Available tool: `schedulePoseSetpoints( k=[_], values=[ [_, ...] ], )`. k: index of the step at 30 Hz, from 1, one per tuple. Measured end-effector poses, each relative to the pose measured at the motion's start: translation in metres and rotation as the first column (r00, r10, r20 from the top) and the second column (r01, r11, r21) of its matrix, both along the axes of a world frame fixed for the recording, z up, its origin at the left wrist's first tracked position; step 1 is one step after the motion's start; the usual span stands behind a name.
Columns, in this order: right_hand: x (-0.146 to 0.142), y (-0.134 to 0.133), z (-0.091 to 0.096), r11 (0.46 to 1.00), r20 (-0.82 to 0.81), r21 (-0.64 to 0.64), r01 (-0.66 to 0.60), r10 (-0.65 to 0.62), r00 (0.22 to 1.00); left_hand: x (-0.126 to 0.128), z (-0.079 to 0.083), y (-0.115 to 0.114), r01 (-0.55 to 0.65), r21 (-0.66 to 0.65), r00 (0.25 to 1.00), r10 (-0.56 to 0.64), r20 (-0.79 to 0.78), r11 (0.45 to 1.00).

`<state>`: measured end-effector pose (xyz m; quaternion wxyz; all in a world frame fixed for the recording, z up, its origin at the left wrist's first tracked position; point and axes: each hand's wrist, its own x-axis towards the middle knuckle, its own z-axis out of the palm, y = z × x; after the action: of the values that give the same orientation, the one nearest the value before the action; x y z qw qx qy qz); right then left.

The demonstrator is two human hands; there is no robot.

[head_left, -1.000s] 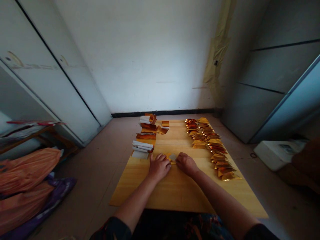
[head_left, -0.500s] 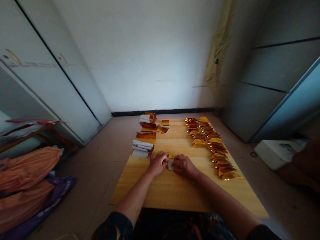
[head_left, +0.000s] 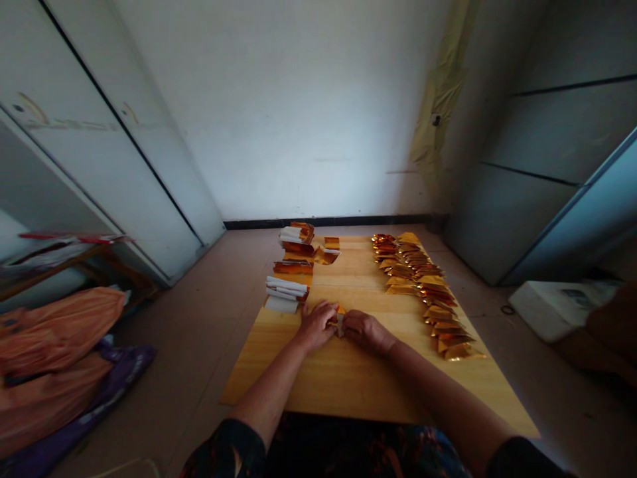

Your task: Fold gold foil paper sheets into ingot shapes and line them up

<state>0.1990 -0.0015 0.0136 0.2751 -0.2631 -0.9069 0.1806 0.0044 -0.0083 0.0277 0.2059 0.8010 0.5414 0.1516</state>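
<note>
My left hand (head_left: 316, 326) and my right hand (head_left: 365, 332) meet near the middle of a pale wooden board (head_left: 348, 392). Between their fingertips they pinch a small folded piece of gold foil paper (head_left: 340, 322) with a white side, partly hidden by my fingers. To the left lie stacks of white-backed paper (head_left: 284, 291) and gold foil sheets (head_left: 293, 267). A long double row of folded gold foil pieces (head_left: 421, 285) runs down the board's right side, beyond my right hand.
The board lies on a tiled floor (head_left: 174, 345) against a white wall. Orange sacks (head_left: 50, 338) and a purple bag (head_left: 119, 372) sit at left, below white cabinet doors (head_left: 114, 166). A white box (head_left: 557, 309) stands at right.
My hands have closed in from either side, and the small gold piece, lying between them earlier, is now pinched by both. The view has shifted slightly.
</note>
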Motion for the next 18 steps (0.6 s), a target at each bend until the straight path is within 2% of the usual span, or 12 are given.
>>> schedulePoseSetpoints(
  k=[5, 12, 16, 18],
  values=[
    [0.003, 0.000, 0.007, 0.996, -0.035, -0.078, -0.045, 0.042, 0.998, -0.001, 0.000, 0.000, 0.037, 0.005, 0.999, -0.037, -0.023, 0.999],
    [0.004, 0.006, 0.001, 0.986, -0.016, -0.160, 0.050, -0.053, 0.998, -0.001, 0.002, -0.002, 0.043, 0.010, 0.999, -0.043, -0.019, 0.999],
    [-0.001, 0.010, 0.005, 0.975, 0.100, -0.192, 0.113, -0.095, 0.990, -0.001, 0.002, -0.001, 0.050, 0.012, 0.999, -0.050, -0.001, 0.999],
    [-0.004, 0.011, 0.009, 0.963, 0.180, -0.195, 0.183, -0.149, 0.972, -0.002, 0.001, 0.000, 0.048, 0.011, 0.999, -0.048, 0.001, 0.999]
  ],
)
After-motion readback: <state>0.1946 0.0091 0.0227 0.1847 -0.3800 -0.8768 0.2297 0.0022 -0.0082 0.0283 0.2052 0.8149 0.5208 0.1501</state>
